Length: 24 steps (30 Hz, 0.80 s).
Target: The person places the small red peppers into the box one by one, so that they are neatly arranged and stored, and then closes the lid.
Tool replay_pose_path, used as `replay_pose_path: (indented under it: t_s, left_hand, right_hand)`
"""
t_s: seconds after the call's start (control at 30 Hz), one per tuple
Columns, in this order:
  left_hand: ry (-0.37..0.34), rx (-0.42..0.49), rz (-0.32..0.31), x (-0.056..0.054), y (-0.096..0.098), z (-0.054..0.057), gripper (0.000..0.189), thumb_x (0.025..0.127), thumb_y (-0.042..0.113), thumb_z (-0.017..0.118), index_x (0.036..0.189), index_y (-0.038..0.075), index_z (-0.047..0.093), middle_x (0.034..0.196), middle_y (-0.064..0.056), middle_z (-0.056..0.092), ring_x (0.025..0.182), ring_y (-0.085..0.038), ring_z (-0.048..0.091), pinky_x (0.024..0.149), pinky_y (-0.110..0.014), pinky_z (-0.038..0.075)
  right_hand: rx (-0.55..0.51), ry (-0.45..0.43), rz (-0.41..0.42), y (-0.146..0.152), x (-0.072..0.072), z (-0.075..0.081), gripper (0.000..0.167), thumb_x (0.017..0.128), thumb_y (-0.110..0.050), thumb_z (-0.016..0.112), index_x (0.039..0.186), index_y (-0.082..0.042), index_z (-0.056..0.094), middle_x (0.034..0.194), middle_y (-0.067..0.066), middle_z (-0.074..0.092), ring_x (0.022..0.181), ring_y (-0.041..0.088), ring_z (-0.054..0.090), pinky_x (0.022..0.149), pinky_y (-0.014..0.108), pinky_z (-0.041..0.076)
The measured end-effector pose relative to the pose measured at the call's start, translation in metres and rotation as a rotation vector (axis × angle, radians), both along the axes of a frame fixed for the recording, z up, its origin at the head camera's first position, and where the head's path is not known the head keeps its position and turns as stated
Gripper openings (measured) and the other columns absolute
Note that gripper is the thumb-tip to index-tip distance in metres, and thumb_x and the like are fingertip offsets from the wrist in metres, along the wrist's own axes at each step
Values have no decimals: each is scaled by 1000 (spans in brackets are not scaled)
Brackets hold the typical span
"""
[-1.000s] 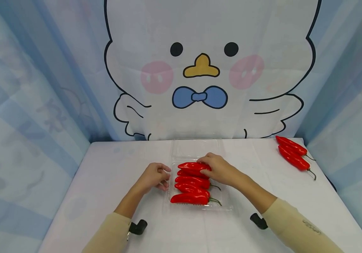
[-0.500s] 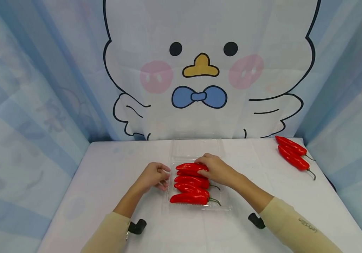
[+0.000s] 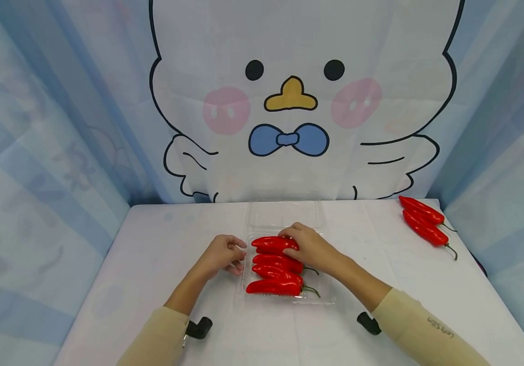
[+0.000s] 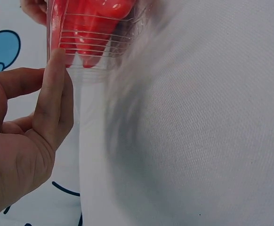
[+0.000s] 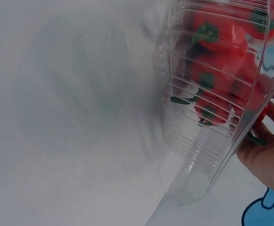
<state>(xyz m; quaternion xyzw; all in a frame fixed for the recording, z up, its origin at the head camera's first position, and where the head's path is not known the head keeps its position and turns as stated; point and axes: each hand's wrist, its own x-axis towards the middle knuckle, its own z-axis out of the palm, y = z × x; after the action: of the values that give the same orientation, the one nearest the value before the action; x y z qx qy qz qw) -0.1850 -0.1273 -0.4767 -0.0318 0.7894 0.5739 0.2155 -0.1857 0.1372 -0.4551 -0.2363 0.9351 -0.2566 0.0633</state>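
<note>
In the head view, gripping the farthest red chili pepper (image 3: 266,242) near its stem end with the right hand (image 3: 313,248), at the far end of the row of peppers (image 3: 275,263) in a clear clamshell container (image 3: 317,301), set on the tabletop (image 3: 152,264) with its lid (image 3: 285,213) folded back toward the middle of the far edge. Could roll out of line if released against a neighbor's curved side; could also skew the thin container if pushed too hard. Near the far right corner, two loose peppers (image 3: 424,229). Seen from the left wrist, glossy red tips behind ribbed plastic; apart from the right, the left hand (image 3: 222,256), fingers loosely extended, at the container's edge, hard to tell whether bearing on it. Seen from the right wrist, smooth, bright red bodies with green caps, and fingers curled around the stem end.
</note>
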Motion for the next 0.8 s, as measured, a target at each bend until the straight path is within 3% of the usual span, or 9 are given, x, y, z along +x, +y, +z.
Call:
replay_pose_path:
  t_s: [0.57,0.8]
  left_hand:
    - [2,-12,6,-1,0,-3,23,96,5,68,118,-4,65,82,-13,68,56,-17,66,54,-30,62]
    - [1,-25,5,0,1,-2,24,97,5,67,119,-4,65,83,-13,68,56,-17,66,55,-31,63]
  right_hand:
    - [-4,45,-13,-4,1,-5,40,91,-17,80,128,-10,67,114,5,66,99,16,65,88,34,64]
    - [4,23,-24,-4,1,-5,45,90,-20,81,131,-11,65,119,6,66,104,18,66,89,36,64]
